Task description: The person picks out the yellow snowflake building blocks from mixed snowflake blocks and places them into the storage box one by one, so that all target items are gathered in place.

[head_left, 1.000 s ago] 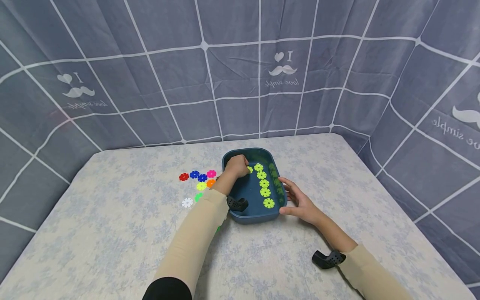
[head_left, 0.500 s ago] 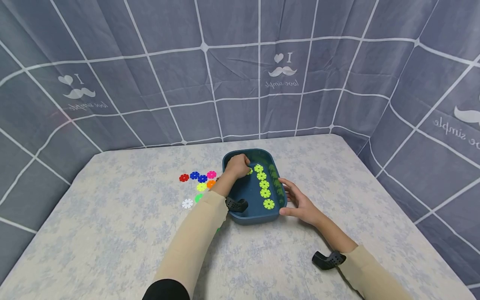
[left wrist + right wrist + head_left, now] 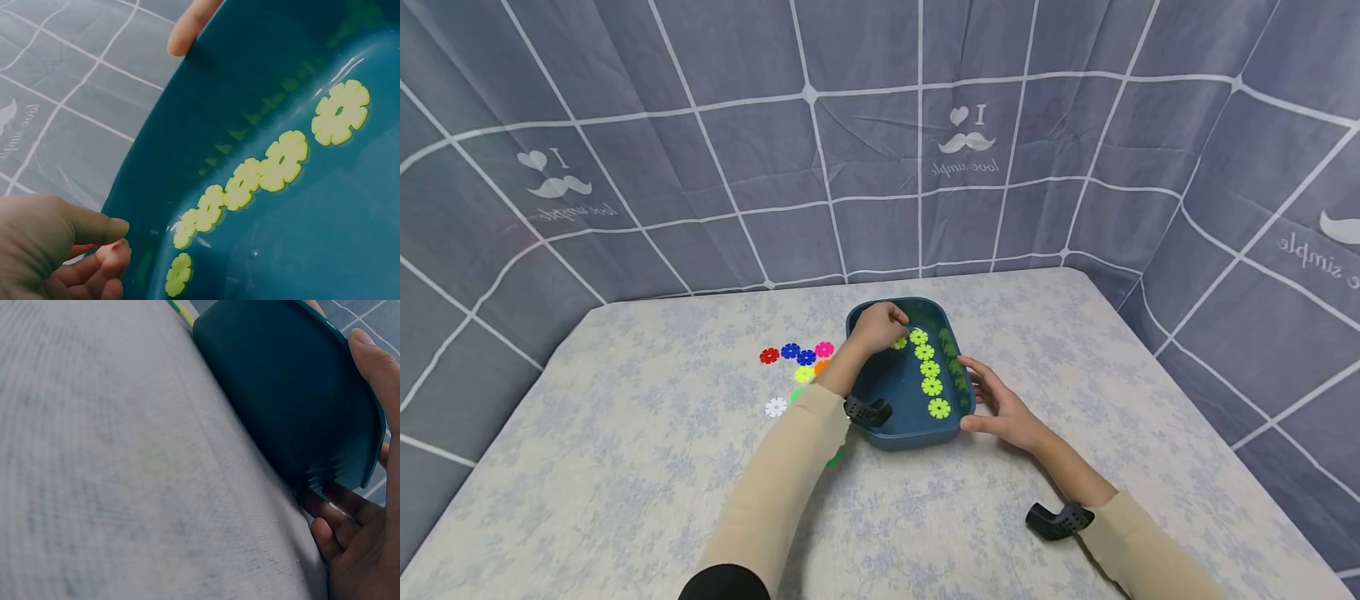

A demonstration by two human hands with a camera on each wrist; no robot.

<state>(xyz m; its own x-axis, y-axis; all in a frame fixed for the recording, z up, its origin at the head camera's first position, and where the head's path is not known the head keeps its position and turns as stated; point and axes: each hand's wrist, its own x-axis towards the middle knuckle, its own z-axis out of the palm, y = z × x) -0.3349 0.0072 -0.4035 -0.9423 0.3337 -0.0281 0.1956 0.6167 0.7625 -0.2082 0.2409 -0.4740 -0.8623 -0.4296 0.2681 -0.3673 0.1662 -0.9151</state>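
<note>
A dark teal plastic bin point(image 3: 913, 439) stands on the table, with several yellow-green flower-shaped plastic discs point(image 3: 931, 386) lying in a row along its right side. The row bends left at the far end, where one more disc point(image 3: 179, 275) lies. My left hand point(image 3: 877, 327) is inside the bin's far left part, just over that disc. In the left wrist view its thumb and fingers are loosely bent, with nothing visible between them. My right hand point(image 3: 1006, 414) holds the bin's right side, thumb point(image 3: 369, 350) at the rim and fingers point(image 3: 337, 515) against the lower outer wall.
Left of the bin lie loose flower discs: a red one point(image 3: 769, 356), two blue ones point(image 3: 791, 351), a pink one point(image 3: 824, 349), a white one point(image 3: 776, 407) and others, some partly hidden by my left arm. A grey checked curtain point(image 3: 880, 150) hangs behind the table point(image 3: 625, 467).
My left hand has come up slightly off the far-end disc, its fingers loosening, and more of that disc shows. The right hand and the bin have stayed put.
</note>
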